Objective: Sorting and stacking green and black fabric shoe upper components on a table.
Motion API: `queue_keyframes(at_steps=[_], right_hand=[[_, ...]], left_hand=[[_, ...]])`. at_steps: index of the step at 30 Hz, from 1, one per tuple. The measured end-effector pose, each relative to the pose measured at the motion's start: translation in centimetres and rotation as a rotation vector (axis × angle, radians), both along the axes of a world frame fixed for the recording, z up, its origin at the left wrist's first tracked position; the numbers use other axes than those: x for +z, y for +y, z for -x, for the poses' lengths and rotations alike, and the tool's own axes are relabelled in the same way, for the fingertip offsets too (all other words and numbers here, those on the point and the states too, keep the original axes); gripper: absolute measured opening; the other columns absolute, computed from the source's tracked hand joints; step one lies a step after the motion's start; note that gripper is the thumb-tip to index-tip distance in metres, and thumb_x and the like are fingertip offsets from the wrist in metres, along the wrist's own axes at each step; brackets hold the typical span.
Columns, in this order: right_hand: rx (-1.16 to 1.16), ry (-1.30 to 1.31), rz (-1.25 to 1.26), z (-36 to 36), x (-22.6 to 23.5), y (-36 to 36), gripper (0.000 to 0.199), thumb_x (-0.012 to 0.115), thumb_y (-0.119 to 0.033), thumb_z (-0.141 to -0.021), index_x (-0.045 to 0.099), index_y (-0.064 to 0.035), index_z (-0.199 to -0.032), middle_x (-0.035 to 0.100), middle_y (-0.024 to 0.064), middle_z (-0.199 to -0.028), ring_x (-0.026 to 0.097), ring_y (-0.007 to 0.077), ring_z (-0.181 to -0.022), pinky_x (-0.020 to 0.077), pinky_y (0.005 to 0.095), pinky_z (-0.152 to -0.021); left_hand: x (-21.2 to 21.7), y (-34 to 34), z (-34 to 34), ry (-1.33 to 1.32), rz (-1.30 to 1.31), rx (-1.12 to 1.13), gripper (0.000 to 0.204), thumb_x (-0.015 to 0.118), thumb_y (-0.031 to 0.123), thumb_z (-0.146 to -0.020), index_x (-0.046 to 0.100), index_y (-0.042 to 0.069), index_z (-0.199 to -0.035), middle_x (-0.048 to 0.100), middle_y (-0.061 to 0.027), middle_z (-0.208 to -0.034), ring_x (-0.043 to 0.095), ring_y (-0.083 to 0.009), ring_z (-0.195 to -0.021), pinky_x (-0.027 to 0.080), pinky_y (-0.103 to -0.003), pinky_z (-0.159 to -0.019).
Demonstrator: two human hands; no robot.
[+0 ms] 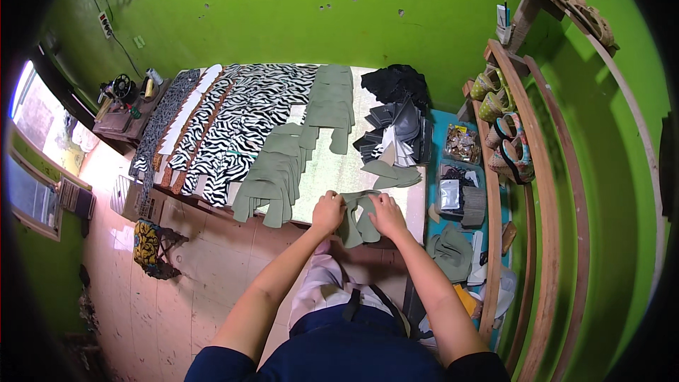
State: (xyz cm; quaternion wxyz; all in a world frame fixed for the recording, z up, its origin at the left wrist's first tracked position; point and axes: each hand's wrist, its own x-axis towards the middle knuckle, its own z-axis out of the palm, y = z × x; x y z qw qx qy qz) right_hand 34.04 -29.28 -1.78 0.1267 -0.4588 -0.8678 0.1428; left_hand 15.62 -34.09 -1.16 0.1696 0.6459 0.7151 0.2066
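Observation:
At the table's front edge I hold a curved olive-green cut piece (349, 233) of thin sheet material. My left hand (329, 213) pinches its left side, and my right hand (387, 216) grips its right side near the top. The piece hangs down between my hands in front of my legs. Just beyond them, a small stack of olive-green pieces (398, 178) lies on the pale tabletop (329, 170). Left of my hands, overlapping rows of similar green pieces (272, 171) run away toward the wall.
Zebra-print pieces (244, 110) cover the table's left part. Black pieces (407, 127) are heaped at the back right. A wooden rack (520, 134) with sandals (511, 148) stands at the right. A sewing machine (122, 88) and a patterned stool (147, 244) are at the left.

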Motion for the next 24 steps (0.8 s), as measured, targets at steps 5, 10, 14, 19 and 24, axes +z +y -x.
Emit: queue_keyframes(at_steps=[5, 10, 14, 19, 24], right_hand=[[0.038, -0.092, 0.094, 0.3, 1.8, 1.5, 0.031, 0.065, -0.021, -0.072, 0.056, -0.0161, -0.101, 0.043, 0.0088, -0.111, 0.042, 0.0283, -0.106, 0.0411, 0.0397, -0.082], [0.140, 0.185, 0.371, 2.0, 4.7, 4.2, 0.019, 0.064, -0.019, -0.072, 0.059, -0.0083, -0.087, 0.057, 0.0097, -0.091, 0.054, 0.0291, -0.088, 0.0439, 0.0376, -0.076], [0.059, 0.483, 0.631, 3.1, 2.6, 7.4, 0.018, 0.060, -0.017, -0.082, 0.057, -0.0045, -0.094, 0.060, 0.0026, -0.077, 0.056, 0.0090, -0.076, 0.0444, 0.0252, -0.067], [-0.084, 0.778, 0.859, 7.1, 3.0, 9.1, 0.020, 0.056, -0.012, -0.085, 0.053, -0.0034, -0.103, 0.060, 0.0047, -0.090, 0.056, 0.0104, -0.084, 0.0448, 0.0240, -0.073], [-0.220, 0.683, 0.495, 9.5, 1.4, 10.2, 0.024, 0.058, -0.014, -0.082, 0.053, -0.0063, -0.105, 0.059, 0.0073, -0.093, 0.058, 0.0175, -0.083, 0.0447, 0.0284, -0.073]], left_hand=[[2.0, 0.3, 0.2, -0.081, 0.051, -0.025, 0.017, 0.059, 0.020, -0.077, 0.059, 0.005, -0.086, 0.057, -0.0134, -0.095, 0.056, -0.0310, -0.086, 0.046, -0.040, -0.073], [2.9, 1.7, 2.4, -0.312, 0.197, -0.006, 0.020, 0.057, 0.022, -0.079, 0.058, 0.004, -0.088, 0.063, -0.0132, -0.085, 0.061, -0.0280, -0.081, 0.047, -0.036, -0.071], [3.2, 4.8, 4.9, -0.366, 0.105, -0.001, 0.023, 0.056, 0.024, -0.081, 0.059, 0.003, -0.090, 0.063, -0.0147, -0.087, 0.061, -0.0273, -0.083, 0.047, -0.035, -0.074], [4.0, 7.5, 8.8, -0.379, 0.048, 0.052, 0.028, 0.054, 0.027, -0.082, 0.058, 0.003, -0.093, 0.062, -0.0182, -0.085, 0.060, -0.0328, -0.080, 0.046, -0.038, -0.071], [3.7, 9.6, 10.5, -0.382, 0.045, 0.114, 0.026, 0.052, 0.025, -0.083, 0.058, 0.005, -0.098, 0.062, -0.0148, -0.092, 0.059, -0.0315, -0.084, 0.046, -0.038, -0.074]])
